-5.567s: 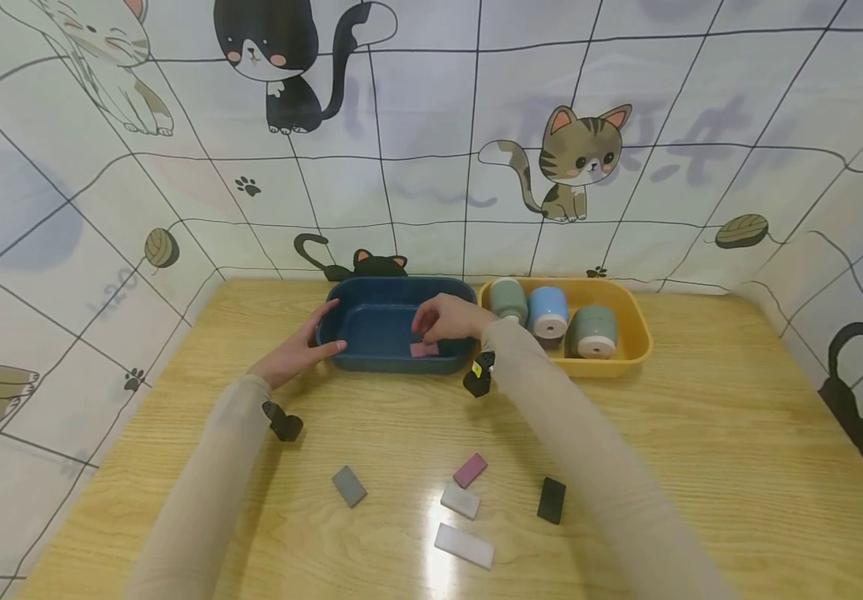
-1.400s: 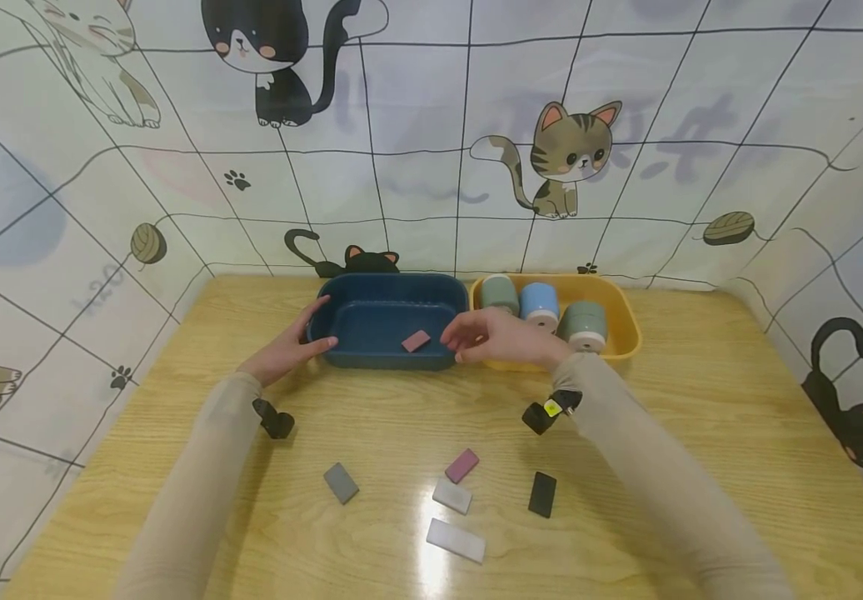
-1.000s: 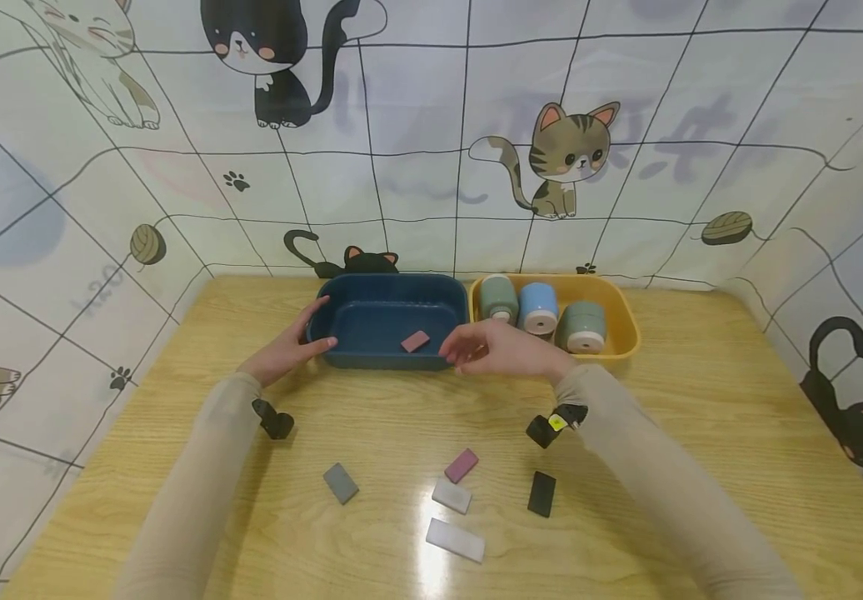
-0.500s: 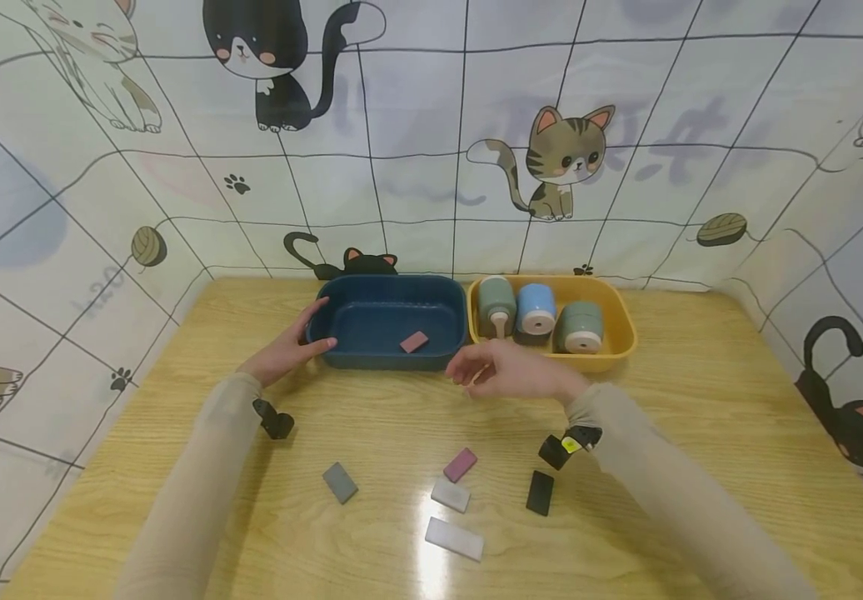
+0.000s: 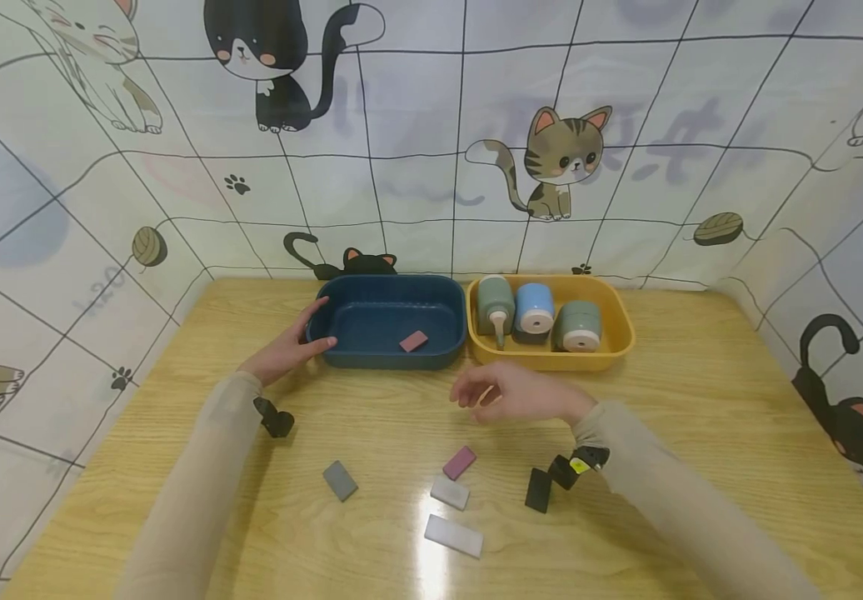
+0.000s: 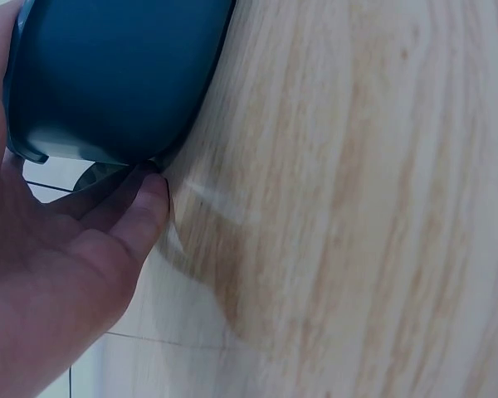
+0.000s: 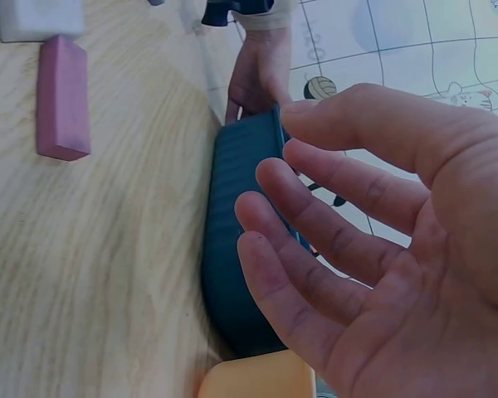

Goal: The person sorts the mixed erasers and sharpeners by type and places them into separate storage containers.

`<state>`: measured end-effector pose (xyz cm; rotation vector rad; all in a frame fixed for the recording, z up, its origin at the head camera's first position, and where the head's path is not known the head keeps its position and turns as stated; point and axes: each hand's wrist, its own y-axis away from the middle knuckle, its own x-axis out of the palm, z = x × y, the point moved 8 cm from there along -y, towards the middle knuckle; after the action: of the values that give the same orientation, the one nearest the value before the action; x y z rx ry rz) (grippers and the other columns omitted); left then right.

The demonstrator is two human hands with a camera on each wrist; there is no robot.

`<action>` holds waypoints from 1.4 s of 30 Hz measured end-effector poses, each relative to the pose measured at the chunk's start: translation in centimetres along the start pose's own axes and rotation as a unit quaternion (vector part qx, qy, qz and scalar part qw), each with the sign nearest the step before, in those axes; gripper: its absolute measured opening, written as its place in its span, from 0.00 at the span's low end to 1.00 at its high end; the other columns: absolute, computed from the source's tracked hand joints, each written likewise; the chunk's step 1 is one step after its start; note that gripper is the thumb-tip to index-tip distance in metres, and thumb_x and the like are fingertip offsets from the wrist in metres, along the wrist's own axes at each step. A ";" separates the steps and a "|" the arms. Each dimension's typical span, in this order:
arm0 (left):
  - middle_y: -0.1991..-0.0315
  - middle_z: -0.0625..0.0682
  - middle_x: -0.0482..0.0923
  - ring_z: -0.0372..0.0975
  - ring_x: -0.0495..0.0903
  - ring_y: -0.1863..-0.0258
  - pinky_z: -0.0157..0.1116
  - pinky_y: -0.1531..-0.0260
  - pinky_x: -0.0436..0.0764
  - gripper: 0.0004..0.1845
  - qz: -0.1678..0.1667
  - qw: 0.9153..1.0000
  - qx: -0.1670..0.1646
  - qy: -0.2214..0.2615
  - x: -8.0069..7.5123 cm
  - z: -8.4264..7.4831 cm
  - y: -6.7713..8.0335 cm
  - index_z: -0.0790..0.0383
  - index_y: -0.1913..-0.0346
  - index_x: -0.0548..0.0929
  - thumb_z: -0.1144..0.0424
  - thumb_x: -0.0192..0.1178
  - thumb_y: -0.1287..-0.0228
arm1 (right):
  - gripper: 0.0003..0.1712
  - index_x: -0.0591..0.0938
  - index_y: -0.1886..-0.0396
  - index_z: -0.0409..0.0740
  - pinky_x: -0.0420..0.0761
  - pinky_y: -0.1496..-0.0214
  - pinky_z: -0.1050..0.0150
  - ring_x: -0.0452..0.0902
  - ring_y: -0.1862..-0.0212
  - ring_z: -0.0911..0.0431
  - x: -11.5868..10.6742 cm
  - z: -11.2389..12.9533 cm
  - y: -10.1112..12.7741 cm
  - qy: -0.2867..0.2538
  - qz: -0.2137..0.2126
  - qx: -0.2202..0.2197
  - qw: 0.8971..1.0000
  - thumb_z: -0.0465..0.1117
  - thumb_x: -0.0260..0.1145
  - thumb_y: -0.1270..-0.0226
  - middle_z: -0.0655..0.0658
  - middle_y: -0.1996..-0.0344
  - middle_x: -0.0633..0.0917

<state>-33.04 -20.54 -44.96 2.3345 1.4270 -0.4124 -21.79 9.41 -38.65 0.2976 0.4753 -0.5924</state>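
Note:
At the left end of a dark blue bin [image 5: 371,360], my left hand [image 5: 286,350] holds the corner, thumb along the front rim and fingers at the end wall. The left wrist view shows bent fingers against that wall. My right hand [image 5: 514,392] hovers over the table in front of the yellow bin [image 5: 566,362], fingers loosely curved and palm bare in the right wrist view. One pink eraser-like block [image 5: 413,341] lies inside the blue bin. Another pink block [image 7: 64,99] is on the table, nearest my right hand, beside a white block [image 5: 450,492].
Two grey-green bottles [image 5: 495,300] and a blue one [image 5: 534,304] lie in the yellow bin, which stands right of the blue bin. A longer white block [image 5: 454,536], a black block [image 5: 539,490] and a grey block [image 5: 340,481] lie on the table [image 5: 701,400]. A cat-print sheet [image 5: 416,100] rises behind.
Earlier, my right hand was inside the blue bin at the pink block. It has left the block there, empty, and moved right and back toward me. The left hand has stayed at the bin.

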 end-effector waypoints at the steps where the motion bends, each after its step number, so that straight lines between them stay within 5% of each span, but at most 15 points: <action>1: 0.23 0.52 0.29 0.51 0.31 0.26 0.60 0.34 0.44 0.43 -0.001 1.000 0.000 -0.001 0.0 0.0 0.0 0.39 0.23 0.42 0.52 0.58 0.30 | 0.18 0.78 0.47 0.34 0.77 0.48 0.54 0.77 0.54 0.53 0.1 -0.1 0.1 -0.001 0.001 0.001 1.000 0.29 0.63 0.37 0.38 0.56 0.81; 27: 0.23 0.49 0.28 0.51 0.30 0.26 0.61 0.34 0.45 0.43 0.000 1.000 -0.001 0.004 0.0 0.0 0.2 0.36 0.23 0.41 0.51 0.58 0.30 | 0.19 0.80 0.49 0.36 0.76 0.46 0.51 0.75 0.49 0.45 3.0 -1.9 0.7 -0.013 0.015 0.005 1.000 0.28 0.66 0.42 0.41 0.54 0.82; 42: 0.23 0.49 0.28 0.49 0.29 0.26 0.60 0.34 0.45 0.43 0.000 1.000 0.003 0.009 0.1 0.1 0.0 0.36 0.23 0.41 0.52 0.57 0.30 | 0.23 0.80 0.48 0.42 0.73 0.43 0.58 0.75 0.50 0.52 5.3 -2.4 0.3 -0.009 0.049 -0.018 0.999 0.28 0.70 0.46 0.47 0.54 0.82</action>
<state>-33.00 -20.54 -45.05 2.3486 1.4357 -0.3958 -18.55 8.16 -43.35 0.2802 0.4507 -0.4908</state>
